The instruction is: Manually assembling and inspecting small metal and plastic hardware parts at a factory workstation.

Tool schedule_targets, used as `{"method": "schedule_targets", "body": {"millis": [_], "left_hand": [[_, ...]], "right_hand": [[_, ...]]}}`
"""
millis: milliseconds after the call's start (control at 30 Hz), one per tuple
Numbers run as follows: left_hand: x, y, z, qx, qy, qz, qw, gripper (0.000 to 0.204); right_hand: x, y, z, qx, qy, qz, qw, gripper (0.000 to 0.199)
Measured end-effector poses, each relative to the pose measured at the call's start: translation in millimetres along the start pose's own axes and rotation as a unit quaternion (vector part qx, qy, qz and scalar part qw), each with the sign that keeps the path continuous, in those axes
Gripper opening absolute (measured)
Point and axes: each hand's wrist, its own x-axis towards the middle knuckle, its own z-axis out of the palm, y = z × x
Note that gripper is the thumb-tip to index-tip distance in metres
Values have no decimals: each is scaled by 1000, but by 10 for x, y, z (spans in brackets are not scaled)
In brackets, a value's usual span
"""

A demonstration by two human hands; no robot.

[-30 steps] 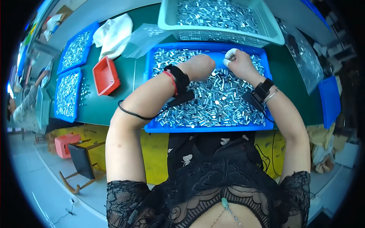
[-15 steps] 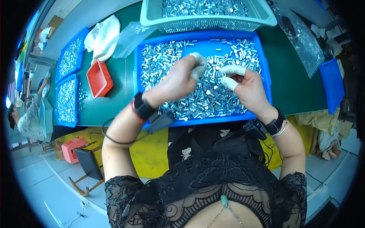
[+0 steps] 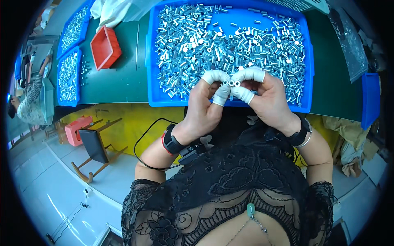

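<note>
Several small metal sleeves [image 3: 231, 83] sit in a row, ends up, pinched between my two hands over the near edge of the blue tray [image 3: 310, 74]. My left hand [image 3: 207, 96] holds the row's left end between thumb and forefinger. At the other end, my right hand [image 3: 264, 92] is closed in the same kind of pinch. White finger covers wrap the thumbs and forefingers of both hands. Beneath and beyond them, loose metal sleeves [image 3: 184, 53] cover most of the tray, some standing on end.
A red bin [image 3: 105, 48] stands left of the tray on the green table [image 3: 123, 84]. Two smaller blue trays of parts [image 3: 68, 76] lie further left. A mesh basket [image 3: 305, 4] is at the back, a clear plastic bag [image 3: 349, 49] at the right. Another person [image 3: 30, 98] sits far left.
Both hands have drawn nearer to me and come together, from over the middle of the tray to its near edge. The row of sleeves now shows between them. The view has shifted.
</note>
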Motion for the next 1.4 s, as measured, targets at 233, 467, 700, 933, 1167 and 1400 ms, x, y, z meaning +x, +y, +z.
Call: {"method": "schedule_targets", "body": {"millis": [233,467,700,933,1167,1400], "left_hand": [[13,-19,-149,127,-1,74,989,16],[-64,-103,-298,74,-52,-36,995,23],[-43,-162,-342,51,-50,23,997,24],[-39,-174,-366,44,-54,29,997,24],[-51,-175,-374,41,-54,24,997,24],[-29,-184,-384,48,-66,23,996,24]], "right_hand": [[5,56,8,32,-28,68,997,22],[62,61,21,30,-52,89,994,20],[116,22,-16,-98,-86,48,990,21],[134,16,-14,-135,-87,5,987,21],[149,30,50,-129,-46,-35,990,18],[137,-22,9,-128,-76,13,989,21]]}}
